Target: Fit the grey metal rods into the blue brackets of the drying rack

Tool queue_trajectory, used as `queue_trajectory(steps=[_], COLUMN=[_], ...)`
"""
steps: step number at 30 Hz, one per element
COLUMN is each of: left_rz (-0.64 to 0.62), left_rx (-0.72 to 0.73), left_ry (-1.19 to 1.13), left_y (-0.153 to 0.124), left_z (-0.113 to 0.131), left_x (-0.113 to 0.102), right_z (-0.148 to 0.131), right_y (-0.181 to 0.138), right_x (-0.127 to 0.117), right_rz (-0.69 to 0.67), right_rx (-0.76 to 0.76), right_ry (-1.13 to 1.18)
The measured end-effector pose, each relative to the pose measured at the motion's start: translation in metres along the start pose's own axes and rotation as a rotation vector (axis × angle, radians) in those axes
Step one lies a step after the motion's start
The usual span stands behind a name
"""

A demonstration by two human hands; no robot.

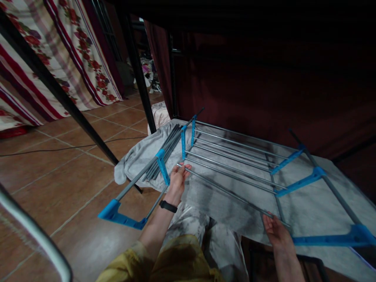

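A thin grey metal rod [226, 190] slants across in front of me. Near its left end, my left hand [178, 177] pinches it between thumb and fingers. My right hand [276, 230] grips it toward the right end, fingers curled under it. Behind the rod lies a rack frame whose parallel metal bars [232, 156] run between blue plastic brackets. One blue bracket [163, 167] is just left of my left hand; another blue bracket [331, 239] reaches toward my right hand. Whether the rod's ends touch any bracket, I cannot tell.
Several loose grey tubes [166, 152] are bundled on the grey blanket [235, 211] at the left. Black metal posts [141, 74] and a dark overhead frame enclose the space. A cable [73, 147] crosses the tiled floor [67, 168]. A pale curved tube [38, 235] is at lower left.
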State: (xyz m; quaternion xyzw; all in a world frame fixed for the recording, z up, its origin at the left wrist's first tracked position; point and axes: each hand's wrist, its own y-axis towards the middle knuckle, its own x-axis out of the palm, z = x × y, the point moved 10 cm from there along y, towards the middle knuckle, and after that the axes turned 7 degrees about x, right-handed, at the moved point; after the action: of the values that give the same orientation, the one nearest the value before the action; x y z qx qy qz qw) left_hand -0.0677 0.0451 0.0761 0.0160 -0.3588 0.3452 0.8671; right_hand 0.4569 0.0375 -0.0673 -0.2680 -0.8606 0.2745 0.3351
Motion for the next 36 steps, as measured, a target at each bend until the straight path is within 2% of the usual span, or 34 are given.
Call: queue_trajectory(steps=[10, 19, 26, 31, 36], left_rz=[-0.090, -0.181, -0.247, -0.252, -0.303], left_rx=[0.001, 0.029, -0.010, 0.010, 0.047], left_ry=[0.023, 0.068, 0.101, 0.108, 0.112], left_y=[-0.011, -0.028, -0.041, -0.040, -0.043], left_z=[-0.003, -0.005, -0.016, -0.011, -0.007], left_x=[0.018, 0.037, 0.053, 0.056, 0.065], right_z=[0.011, 0.016, 0.015, 0.015, 0.023], right_y=[-0.004, 0.001, -0.012, -0.021, -0.025], right_x=[-0.002, -0.003, 0.009, 0.013, 0.007], right_rz=[0.059, 0.034, -0.008, -0.064, -0.027], right_rx=[0.064, 0.070, 0.037, 0.030, 0.029], right_ry=[0.013, -0.027, -0.032, -0.025, 0.016])
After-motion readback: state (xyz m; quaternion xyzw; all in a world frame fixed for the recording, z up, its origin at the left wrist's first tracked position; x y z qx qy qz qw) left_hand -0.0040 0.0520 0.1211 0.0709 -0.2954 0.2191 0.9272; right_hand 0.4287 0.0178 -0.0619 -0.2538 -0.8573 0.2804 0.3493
